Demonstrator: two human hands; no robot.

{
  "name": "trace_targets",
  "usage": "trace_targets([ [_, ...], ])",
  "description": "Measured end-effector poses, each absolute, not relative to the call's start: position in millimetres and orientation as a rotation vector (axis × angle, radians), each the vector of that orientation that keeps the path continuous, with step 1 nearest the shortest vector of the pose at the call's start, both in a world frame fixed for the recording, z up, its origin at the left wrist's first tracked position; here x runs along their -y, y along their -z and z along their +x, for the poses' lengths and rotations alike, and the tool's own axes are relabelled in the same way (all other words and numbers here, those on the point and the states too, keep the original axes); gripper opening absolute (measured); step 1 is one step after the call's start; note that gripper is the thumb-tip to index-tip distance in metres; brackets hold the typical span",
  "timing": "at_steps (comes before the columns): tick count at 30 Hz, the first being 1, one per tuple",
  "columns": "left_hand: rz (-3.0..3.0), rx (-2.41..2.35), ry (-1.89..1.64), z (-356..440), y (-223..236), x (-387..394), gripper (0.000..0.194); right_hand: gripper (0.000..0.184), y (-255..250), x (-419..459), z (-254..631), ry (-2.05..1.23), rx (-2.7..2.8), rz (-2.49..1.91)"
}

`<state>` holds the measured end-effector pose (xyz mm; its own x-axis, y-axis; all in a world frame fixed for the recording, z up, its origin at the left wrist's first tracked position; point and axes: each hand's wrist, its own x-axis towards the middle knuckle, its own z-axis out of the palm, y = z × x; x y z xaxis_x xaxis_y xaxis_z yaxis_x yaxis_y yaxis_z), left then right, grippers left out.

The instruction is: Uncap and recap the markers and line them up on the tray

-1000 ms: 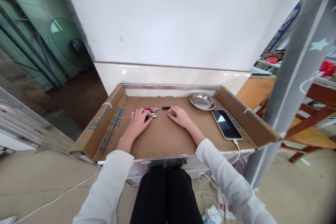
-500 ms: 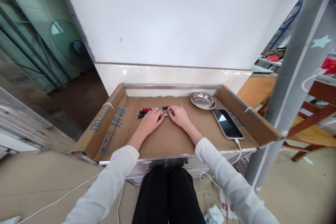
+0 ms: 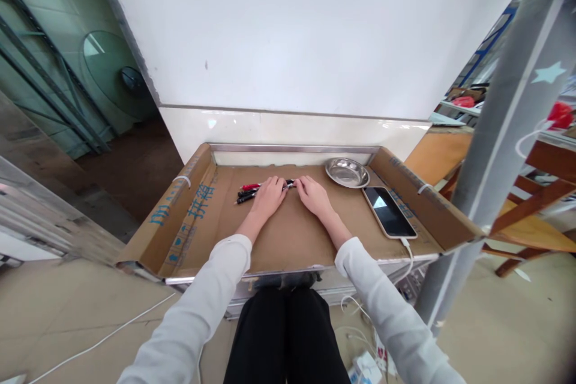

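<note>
From afar I see pens (image 3: pixel 247 195) poking toward nine o'clock from under my left hand (image 3: pixel 270 193), a bowl (image 3: pixel 347 174) at two o'clock from my right hand (image 3: pixel 312 195).

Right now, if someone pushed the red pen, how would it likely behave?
The red pen is slim and straight, so probably light and stiff. Its narrow barrel may roll on the flat cardboard, though the black pens on its near side could stop it that way.

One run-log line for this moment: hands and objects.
left hand: at dark pen, grip unclear; right hand: at same pen, grip unclear; red pen: beside left hand; bowl: upright; phone: cable attached
</note>
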<state>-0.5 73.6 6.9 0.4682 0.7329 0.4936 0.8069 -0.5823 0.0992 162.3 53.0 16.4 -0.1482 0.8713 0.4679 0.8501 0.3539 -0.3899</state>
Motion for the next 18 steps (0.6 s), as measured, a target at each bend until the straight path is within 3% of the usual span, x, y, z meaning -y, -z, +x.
trace_targets([
  [7, -2.506, 1.212, 0.894, -2, -13, -72, 0.02, 0.023, -12, -59, 161, -0.487, 1.582, -1.322],
  [13, -2.581, 1.043, 1.098, -2, -20, -69, 0.023, 0.016, -23, -60, 157, -1.335, 1.111, -1.02],
  [18, -2.449, 1.186, 1.481, -4, -19, -72, 0.034, 0.01, -30, -60, 161, -1.474, 0.873, -0.847],
])
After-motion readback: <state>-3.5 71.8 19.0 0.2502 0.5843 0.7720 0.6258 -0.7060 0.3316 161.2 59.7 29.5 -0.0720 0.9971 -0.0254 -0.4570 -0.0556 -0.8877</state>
